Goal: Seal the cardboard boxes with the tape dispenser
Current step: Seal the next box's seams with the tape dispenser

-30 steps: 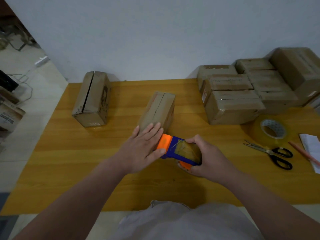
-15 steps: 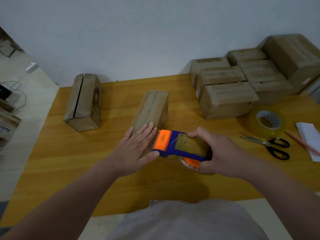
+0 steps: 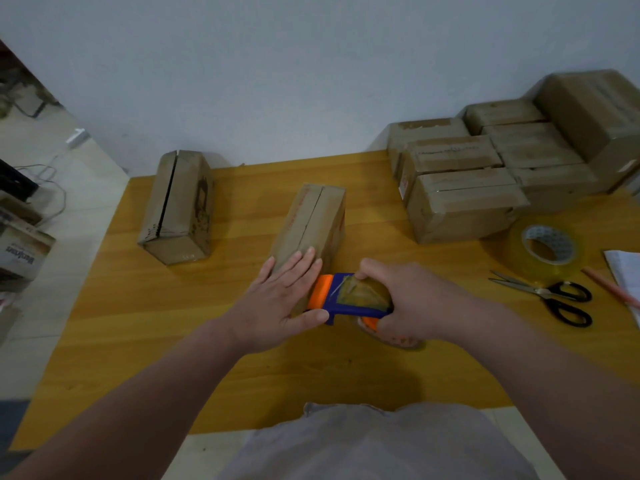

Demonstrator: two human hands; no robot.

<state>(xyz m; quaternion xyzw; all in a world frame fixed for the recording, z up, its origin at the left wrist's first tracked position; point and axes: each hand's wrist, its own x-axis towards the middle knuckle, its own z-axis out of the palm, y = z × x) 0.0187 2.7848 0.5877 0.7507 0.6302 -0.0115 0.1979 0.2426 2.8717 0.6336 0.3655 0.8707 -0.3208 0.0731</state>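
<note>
We see the left hand (image 3: 277, 299) lying flat on the near end of the centre box (image 3: 313, 220), fingers straight and together, thumb spread wide and touching the blue body of the tape dispenser (image 3: 349, 299). The right hand (image 3: 408, 303) grips that dispenser from the right, fingers curled over its top, and the clear roll of tape shows between thumb and fingers. The dispenser's orange front sits right at the near end of the centre box, just beside the left palm. We look along the box away from us on the worktop (image 3: 138, 323), its two top flaps meeting in a seam down the middle. To the left, well apart, a second box (image 3: 180, 206) lies the same way with a dark gap between its flaps. Over on the far right we have a stack of boxes (image 3: 464, 202) packed close against the wall. Near them a spare tape roll (image 3: 547, 251) lies flat, black-handled scissors (image 3: 554, 299) lie just in front of it, and a pencil (image 3: 609, 289) lies beside a sheet of paper (image 3: 627, 268) at the right edge.
</note>
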